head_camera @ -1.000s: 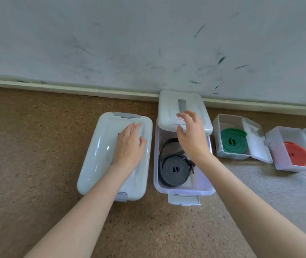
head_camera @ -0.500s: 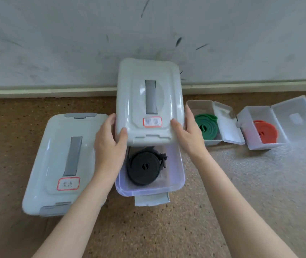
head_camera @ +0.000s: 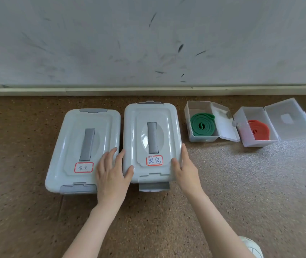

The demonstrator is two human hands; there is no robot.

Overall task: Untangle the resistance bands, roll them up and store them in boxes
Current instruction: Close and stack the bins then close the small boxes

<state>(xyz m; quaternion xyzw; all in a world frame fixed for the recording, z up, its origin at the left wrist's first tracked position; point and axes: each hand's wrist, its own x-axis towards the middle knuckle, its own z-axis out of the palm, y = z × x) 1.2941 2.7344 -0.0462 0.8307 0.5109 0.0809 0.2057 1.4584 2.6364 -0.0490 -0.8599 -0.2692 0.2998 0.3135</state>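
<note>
Bands: green (head_camera: 202,126) and red (head_camera: 258,129) sit rolled in open boxes right of the lid (head_camera: 152,140), which your left hand (head_camera: 112,175) and right hand (head_camera: 184,169) clasp by its edges, likely to seat it squarely.

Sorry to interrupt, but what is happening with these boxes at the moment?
A person is setting the lid on the middle storage box, left hand and right hand holding its two sides. Its front latch is not yet snapped up. The box beside it is latched. Two small clear boxes stand open, holding a rolled green band and a red band.
</note>
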